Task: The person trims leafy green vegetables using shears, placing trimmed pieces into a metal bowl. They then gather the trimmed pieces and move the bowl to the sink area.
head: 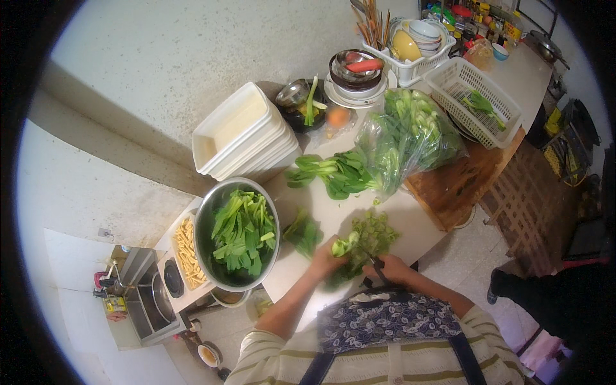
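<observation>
My left hand grips a head of bok choy by its pale base end. Black-handled scissors are in my right hand, their blades close to that base. Cut bok choy stem ends lie in a heap on the counter just beyond both hands. More leaves rest under and left of my left hand. To the left a steel basin holds loose green leaves. Farther out, whole bok choy lies at the mouth of a clear plastic bag full of it.
Stacked white plastic trays stand against the wall. A tray of yellow strips is left of the basin. Stacked bowls, a white basket and a brown board lie beyond. A person's dark-clothed leg is at right.
</observation>
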The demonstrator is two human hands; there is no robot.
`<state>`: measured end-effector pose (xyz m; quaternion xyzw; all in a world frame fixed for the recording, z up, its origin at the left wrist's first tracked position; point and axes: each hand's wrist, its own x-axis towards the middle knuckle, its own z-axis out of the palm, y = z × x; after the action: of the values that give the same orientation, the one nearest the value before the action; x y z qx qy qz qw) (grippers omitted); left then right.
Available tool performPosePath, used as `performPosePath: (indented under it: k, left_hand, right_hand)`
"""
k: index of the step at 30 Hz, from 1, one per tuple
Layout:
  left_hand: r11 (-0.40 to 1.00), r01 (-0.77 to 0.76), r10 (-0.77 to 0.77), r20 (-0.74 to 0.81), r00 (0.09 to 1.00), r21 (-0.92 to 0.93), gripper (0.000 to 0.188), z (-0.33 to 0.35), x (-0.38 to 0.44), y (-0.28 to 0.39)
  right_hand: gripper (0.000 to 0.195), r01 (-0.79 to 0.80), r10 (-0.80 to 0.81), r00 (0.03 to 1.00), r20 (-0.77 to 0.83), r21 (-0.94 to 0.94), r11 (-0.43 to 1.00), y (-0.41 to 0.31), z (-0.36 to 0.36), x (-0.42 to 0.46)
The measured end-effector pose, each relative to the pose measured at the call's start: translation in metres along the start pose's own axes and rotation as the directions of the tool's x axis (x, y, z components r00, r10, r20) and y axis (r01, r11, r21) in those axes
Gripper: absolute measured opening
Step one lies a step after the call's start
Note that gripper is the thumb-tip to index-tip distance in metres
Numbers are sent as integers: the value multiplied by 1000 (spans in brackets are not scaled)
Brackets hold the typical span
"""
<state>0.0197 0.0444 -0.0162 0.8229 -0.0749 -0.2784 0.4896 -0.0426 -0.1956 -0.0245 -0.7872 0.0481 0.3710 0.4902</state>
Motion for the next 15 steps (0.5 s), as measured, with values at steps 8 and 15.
performPosePath:
  k: [8, 15]
  left_hand:
    - [999, -50, 46, 189, 981, 13, 43, 6, -1, 3]
    - [998, -56, 59, 218, 974, -20, 42, 3, -3, -1]
  right_hand:
    - [59, 91, -87, 994, -61, 62, 994, -1, -6, -6]
    - [60, 35, -42, 996, -75, -96, 995, 6, -4, -7]
